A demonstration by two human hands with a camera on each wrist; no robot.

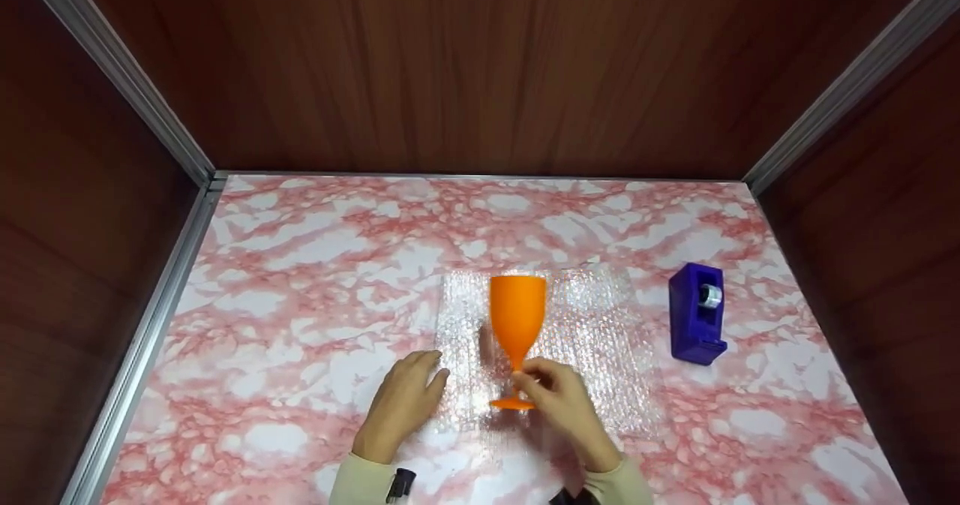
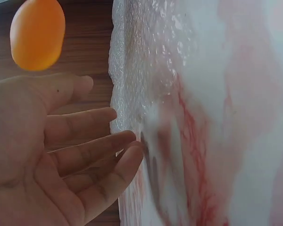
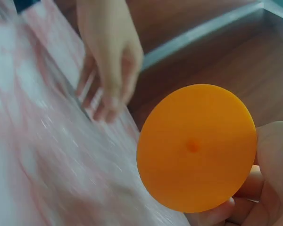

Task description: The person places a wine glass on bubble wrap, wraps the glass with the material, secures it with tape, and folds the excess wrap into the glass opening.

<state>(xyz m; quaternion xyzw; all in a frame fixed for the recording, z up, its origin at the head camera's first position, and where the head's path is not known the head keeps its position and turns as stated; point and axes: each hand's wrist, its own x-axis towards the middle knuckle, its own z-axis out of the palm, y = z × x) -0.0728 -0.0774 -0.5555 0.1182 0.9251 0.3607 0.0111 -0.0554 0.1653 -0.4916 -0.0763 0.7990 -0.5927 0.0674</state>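
An orange goblet (image 1: 517, 314) is held by its stem in my right hand (image 1: 559, 396), its bowl pointing toward the back wall. In the right wrist view the round foot (image 3: 198, 148) of the goblet faces the camera and hides part of the fingers. A sheet of bubble wrap (image 1: 592, 340) lies flat on the table beneath the goblet. My left hand (image 1: 405, 396) is by the sheet's left edge, holding nothing. Its fingers look loosely bent in the left wrist view, with the fingertips near the bubble wrap (image 2: 146, 52); whether they touch it I cannot tell.
A purple tape dispenser (image 1: 694, 314) with a roll of clear tape stands to the right of the bubble wrap. The table (image 1: 300, 265) has a pink and white marbled top. Dark wood panels (image 1: 480, 70) with metal edge rails enclose the back and sides.
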